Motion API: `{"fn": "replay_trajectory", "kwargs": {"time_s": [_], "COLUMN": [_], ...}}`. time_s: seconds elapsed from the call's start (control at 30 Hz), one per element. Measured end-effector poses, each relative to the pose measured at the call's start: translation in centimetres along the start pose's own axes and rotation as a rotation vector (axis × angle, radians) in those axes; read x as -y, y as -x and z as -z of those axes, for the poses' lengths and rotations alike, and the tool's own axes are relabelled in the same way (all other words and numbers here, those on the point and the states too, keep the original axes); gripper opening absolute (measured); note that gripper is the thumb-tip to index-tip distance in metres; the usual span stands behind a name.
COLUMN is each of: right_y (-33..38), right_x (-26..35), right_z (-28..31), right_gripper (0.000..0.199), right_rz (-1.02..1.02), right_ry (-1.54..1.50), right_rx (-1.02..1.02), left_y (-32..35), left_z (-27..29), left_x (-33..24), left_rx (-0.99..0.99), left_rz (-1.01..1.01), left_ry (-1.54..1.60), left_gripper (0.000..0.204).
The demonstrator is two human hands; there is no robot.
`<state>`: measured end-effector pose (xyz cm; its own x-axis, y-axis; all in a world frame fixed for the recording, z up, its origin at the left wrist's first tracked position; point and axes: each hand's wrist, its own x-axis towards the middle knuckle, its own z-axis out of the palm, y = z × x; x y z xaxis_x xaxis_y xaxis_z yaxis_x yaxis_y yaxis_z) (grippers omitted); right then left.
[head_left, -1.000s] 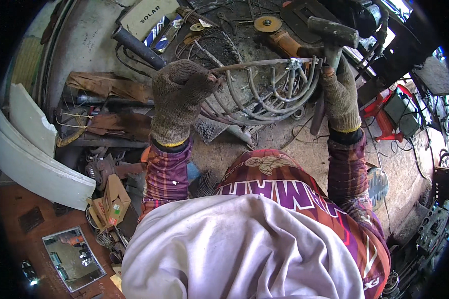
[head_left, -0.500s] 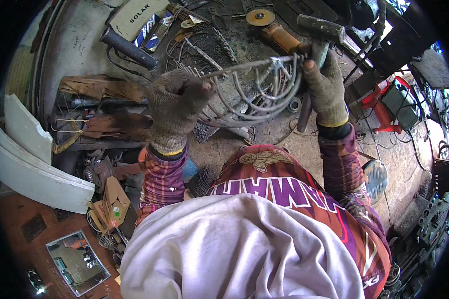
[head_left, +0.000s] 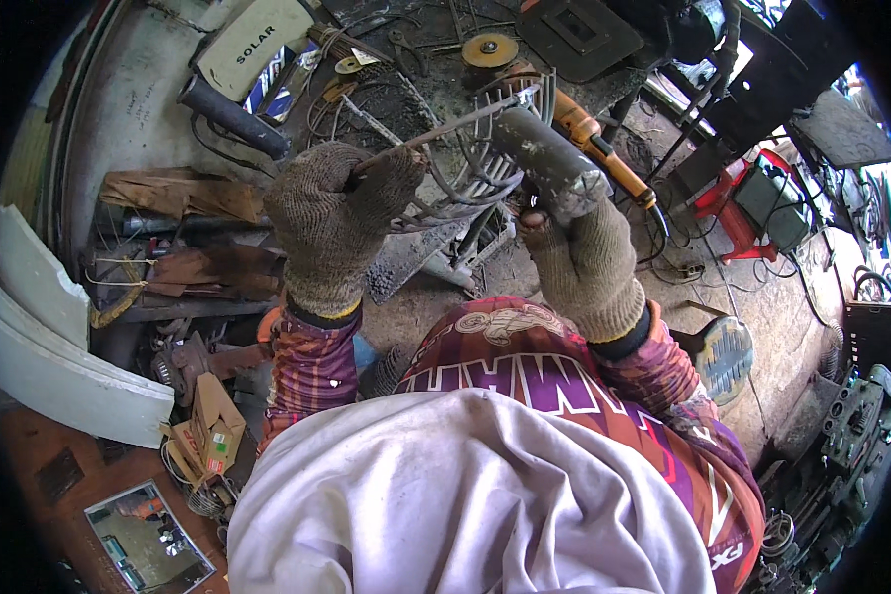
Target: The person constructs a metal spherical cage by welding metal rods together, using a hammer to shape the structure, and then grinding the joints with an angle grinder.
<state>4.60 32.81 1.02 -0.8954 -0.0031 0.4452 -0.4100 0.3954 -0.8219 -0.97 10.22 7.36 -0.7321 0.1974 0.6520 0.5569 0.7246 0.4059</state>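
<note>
My left hand, in a knitted work glove, is closed round the near-left end of a rod on a curved rack of welded metal rods. The rack is held up in front of me, tilted, its far end pointing away. My right hand, gloved too, grips a hammer with a thick cylindrical steel head. That head covers part of the rack's right side; I cannot tell whether the two touch. Most of the hammer's handle is hidden behind its head and my glove.
Beyond the rack lie an orange angle grinder, a round disc and a dark welding mask. A dark pipe lies at the left. A red and grey machine with cables stands at right, a cardboard box at lower left.
My right hand has swung the hammer left and nearer, so its head now overlaps the rack. The rack has turned, with its right end now farther away. My left hand keeps its grip.
</note>
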Motion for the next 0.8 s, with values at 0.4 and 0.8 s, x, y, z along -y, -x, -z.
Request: {"fn": "replay_trajectory", "kwargs": {"time_s": [0.4,0.8], "right_y": [-0.3,0.6], "right_x": [1.3,0.7], "right_z": [1.7,0.9], "right_gripper": [0.042,0.036], "right_rz": [-0.053,-0.158], "right_ry": [0.28,-0.166], "right_rx": [0.07,-0.003], "left_y": [-0.4,-0.1], "left_z": [0.1,0.1], "left_x": [0.1,1.8], "left_rx": [0.079,0.061], "left_rz": [0.015,0.006], "left_ry": [0.003,-0.011], "left_gripper": [0.042,0.045]}}
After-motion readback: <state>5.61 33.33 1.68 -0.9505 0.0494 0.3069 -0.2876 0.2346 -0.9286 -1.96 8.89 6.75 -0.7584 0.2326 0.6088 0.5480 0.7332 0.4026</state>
